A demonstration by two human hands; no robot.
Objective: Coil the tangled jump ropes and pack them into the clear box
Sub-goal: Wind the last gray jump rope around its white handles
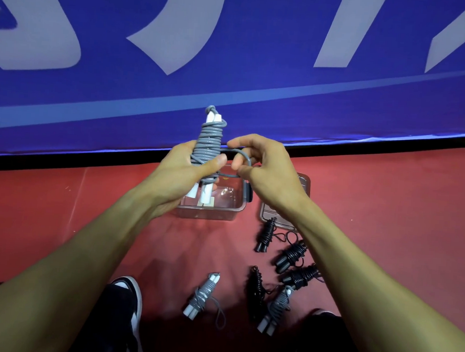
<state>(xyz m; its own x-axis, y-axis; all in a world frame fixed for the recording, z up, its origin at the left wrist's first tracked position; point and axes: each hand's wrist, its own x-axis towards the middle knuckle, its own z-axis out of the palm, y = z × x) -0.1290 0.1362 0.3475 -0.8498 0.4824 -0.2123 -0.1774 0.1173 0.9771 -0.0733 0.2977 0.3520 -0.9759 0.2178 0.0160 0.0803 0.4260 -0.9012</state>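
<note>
Left hand [184, 170] grips grey jump rope [207, 144], cord wound tight round its two white handles, bundle held upright above the clear box [210, 211]. Thumb pressed across the coils. Right hand [264, 167] fingers curled, pinching the loose grey end loop beside the bundle. Box sits on red floor [387, 212], its lid [301, 182] just right. Coiled black ropes [291, 255] and two grey bundles [202, 296] lie on floor nearer the person.

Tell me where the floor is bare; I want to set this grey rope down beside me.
Bare red floor lies left of the clear box, under the left arm. More lies right of the lid. Crowded: black bundles and grey bundles between the shoes.
</note>
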